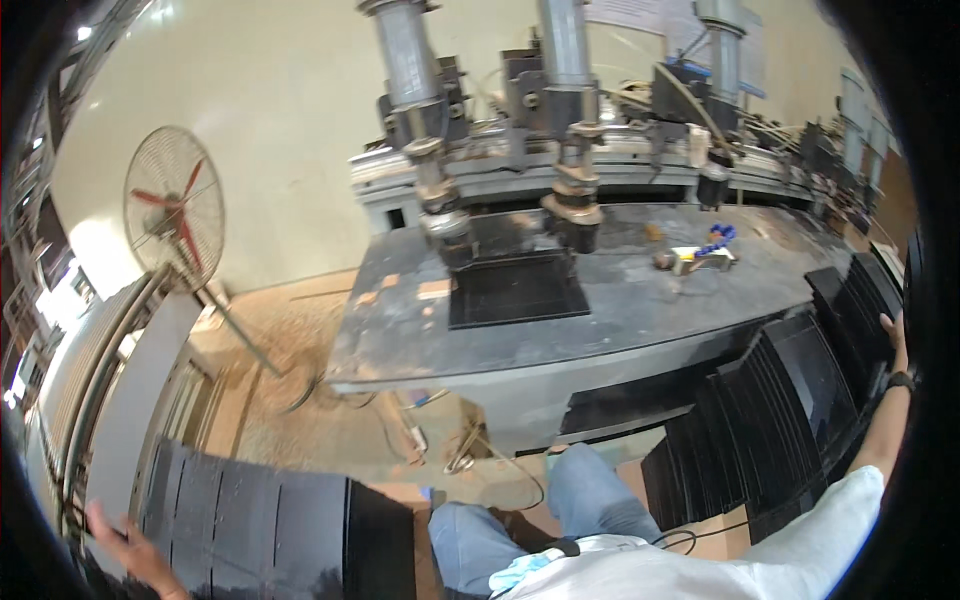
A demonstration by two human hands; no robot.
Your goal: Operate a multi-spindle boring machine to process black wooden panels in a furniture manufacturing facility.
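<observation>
My left hand (122, 545) rests at the lower left on the edge of a row of black flat panels (260, 520) standing side by side. My right hand (893, 335) reaches out at the far right and touches the top of another leaning stack of black panels (800, 390). Whether either hand grips a panel cannot be told. One black panel (515, 288) lies flat on the grey machine table (400, 330), under the vertical spindles (445, 215) of the machine. My knees in blue jeans (590, 495) are at the bottom middle.
A standing fan (175, 205) with red blades is at the left beside a pale wall. Sawdust covers the floor (290, 400) below the table. A small yellow and blue object (705, 255) lies on the table's right part. Cables hang under the table edge.
</observation>
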